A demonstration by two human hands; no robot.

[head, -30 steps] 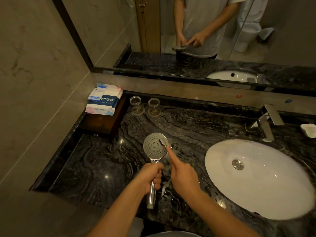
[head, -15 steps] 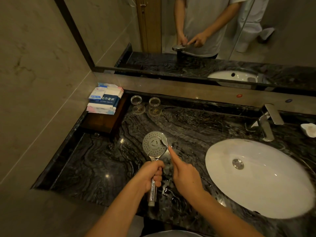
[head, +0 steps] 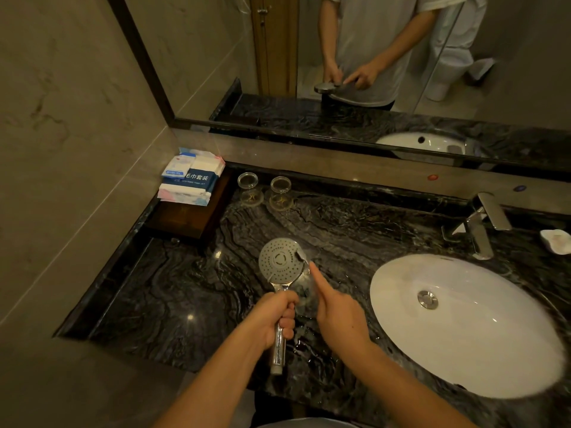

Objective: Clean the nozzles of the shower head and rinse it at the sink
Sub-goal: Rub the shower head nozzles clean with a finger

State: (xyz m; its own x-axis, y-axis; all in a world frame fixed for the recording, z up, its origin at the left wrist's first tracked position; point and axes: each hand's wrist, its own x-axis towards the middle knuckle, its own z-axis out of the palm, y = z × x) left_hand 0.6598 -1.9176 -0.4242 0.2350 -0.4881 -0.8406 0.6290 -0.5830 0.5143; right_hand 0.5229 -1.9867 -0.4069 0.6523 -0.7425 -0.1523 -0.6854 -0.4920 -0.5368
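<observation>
- The left hand (head: 272,318) has its fingers curled tight round the chrome handle of the shower head (head: 280,261), thumb on top; the handle's end pokes out below the fist toward 6 o'clock.
- The right hand (head: 341,316) sits just beside it at 3 o'clock, holding nothing: its index finger (head: 318,278) points straight out toward 11 o'clock and the other fingers are folded in.
- The fingertip is at the lower right rim of the round nozzle face; I cannot tell whether it touches.
- The shower head is held above the counter (head: 173,291), nozzle face up toward the camera, disc at 12 o'clock from the left fist, handle running down to 6.
- The counter is dark veined marble, with wet glints under the hands.
- The sink (head: 494,350), a white oval with a metal drain, lies at 3 o'clock from the hands, near the right one.
- The tap (head: 477,223) stands at 1 o'clock behind the sink, and a white soap dish (head: 556,240) is at its right.
- Two upturned glasses (head: 265,189) stand at 12 o'clock by the back ledge, well apart from the shower head.
- A stack of packs (head: 190,177) lies on a dark wooden tray (head: 182,219) at 10 o'clock, in the corner.
- The mirror (head: 401,72) above reflects the person's torso and both hands on the shower head.
</observation>
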